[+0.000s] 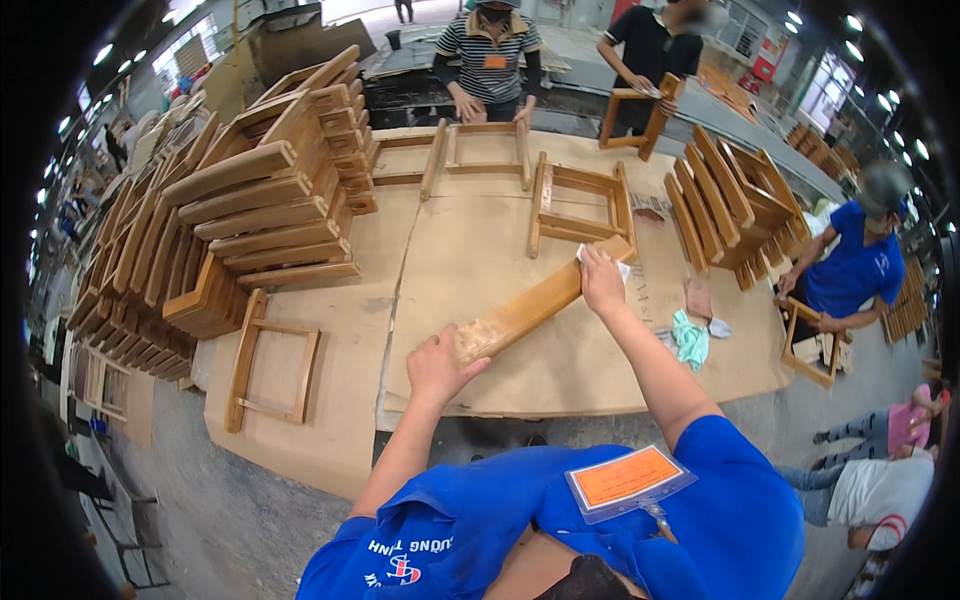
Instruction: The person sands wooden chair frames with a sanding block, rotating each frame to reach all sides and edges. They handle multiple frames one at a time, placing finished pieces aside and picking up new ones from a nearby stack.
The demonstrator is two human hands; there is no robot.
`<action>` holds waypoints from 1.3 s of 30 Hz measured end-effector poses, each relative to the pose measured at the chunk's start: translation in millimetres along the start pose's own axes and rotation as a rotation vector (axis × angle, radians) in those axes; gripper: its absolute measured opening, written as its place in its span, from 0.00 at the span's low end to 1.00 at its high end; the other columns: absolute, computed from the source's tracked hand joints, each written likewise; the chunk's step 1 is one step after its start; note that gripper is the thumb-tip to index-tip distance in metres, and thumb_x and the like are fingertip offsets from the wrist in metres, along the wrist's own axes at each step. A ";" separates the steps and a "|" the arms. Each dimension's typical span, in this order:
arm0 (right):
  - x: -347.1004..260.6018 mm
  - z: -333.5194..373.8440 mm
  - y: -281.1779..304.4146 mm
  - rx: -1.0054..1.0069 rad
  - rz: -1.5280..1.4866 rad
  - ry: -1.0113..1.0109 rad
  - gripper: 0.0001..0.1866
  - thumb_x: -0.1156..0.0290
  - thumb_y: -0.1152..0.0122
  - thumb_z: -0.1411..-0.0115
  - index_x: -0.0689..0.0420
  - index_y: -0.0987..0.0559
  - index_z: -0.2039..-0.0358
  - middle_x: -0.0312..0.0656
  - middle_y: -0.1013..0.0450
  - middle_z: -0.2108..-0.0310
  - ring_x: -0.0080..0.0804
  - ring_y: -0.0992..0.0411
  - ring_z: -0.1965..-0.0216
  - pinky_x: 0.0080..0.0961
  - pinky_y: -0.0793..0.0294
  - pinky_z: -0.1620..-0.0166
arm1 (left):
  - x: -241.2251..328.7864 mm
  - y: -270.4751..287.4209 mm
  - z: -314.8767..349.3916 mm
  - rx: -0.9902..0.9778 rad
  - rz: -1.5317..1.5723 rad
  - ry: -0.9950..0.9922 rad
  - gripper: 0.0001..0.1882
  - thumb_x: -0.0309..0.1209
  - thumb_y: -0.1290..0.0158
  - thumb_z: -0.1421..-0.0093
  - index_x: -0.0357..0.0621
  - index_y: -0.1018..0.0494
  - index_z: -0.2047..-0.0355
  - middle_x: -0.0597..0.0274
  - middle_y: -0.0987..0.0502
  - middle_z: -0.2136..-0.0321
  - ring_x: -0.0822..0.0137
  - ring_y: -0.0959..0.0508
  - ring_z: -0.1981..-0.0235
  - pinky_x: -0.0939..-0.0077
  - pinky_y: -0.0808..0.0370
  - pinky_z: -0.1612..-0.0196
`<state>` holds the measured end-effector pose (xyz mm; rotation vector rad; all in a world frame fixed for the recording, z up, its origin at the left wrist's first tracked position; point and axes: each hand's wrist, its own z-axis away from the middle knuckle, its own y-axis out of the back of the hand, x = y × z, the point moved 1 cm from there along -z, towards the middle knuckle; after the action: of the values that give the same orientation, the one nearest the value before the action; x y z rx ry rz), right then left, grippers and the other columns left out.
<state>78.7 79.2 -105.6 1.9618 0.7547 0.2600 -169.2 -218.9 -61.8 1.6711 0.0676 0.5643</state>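
Note:
A long, smooth, light-brown wooden board (pixel 525 312) slants across the front of the table, its far end up and to the right. My left hand (pixel 440 372) grips its near left end, thumb along the edge. Near the far right end, my right hand (pixel 602 280) presses a thin white pad (pixel 622 270) to the wood, fingers bent over it. Whether the pad is cloth or paper is not clear. Just beyond that end lies a wooden frame (pixel 583 179).
Stacked wooden frames (pixel 270 190) rise at left, more (pixel 725 205) at right. One frame (pixel 272 370) lies front left. A green cloth (pixel 690 338) rests by the right edge. Co-workers in a striped shirt (pixel 490 55), black shirt (pixel 655 50) and blue shirt (pixel 850 262) handle frames around the table (pixel 470 240).

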 end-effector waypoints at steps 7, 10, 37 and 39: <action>-13.8 -3.0 0.4 0.038 -0.040 -0.186 0.19 0.69 0.55 0.39 0.59 0.28 0.48 0.44 0.32 0.44 0.49 0.37 0.43 0.44 0.37 0.42 | -0.6 -0.1 -1.5 0.010 0.020 -0.008 0.42 0.61 0.38 0.59 0.48 0.30 0.50 0.51 0.22 0.68 0.53 0.21 0.65 0.62 0.26 0.61; -28.9 1.1 -11.0 -0.184 -0.186 0.041 0.19 0.70 0.55 0.39 0.58 0.27 0.48 0.45 0.32 0.45 0.50 0.37 0.43 0.43 0.38 0.41 | -4.0 0.6 -7.5 -0.011 0.022 0.012 0.41 0.61 0.38 0.59 0.48 0.31 0.50 0.50 0.22 0.67 0.52 0.21 0.65 0.62 0.25 0.61; -10.2 38.1 2.2 -0.035 -0.189 0.197 0.19 0.69 0.52 0.40 0.57 0.28 0.48 0.47 0.29 0.49 0.53 0.35 0.46 0.47 0.36 0.44 | -8.8 -8.1 -8.5 0.152 0.069 -0.074 0.40 0.58 0.36 0.61 0.46 0.30 0.52 0.53 0.22 0.70 0.54 0.21 0.68 0.62 0.26 0.66; -0.2 37.7 14.5 -0.096 -0.143 0.001 0.20 0.69 0.51 0.40 0.57 0.28 0.47 0.45 0.30 0.47 0.52 0.37 0.43 0.47 0.37 0.43 | -7.7 -8.8 -6.6 0.145 0.070 -0.085 0.40 0.58 0.36 0.61 0.46 0.30 0.52 0.53 0.22 0.71 0.54 0.21 0.69 0.62 0.26 0.66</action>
<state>102.3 47.1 -111.8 1.8086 0.8631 0.2068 -176.2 -214.0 -72.1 1.8423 -0.0124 0.5514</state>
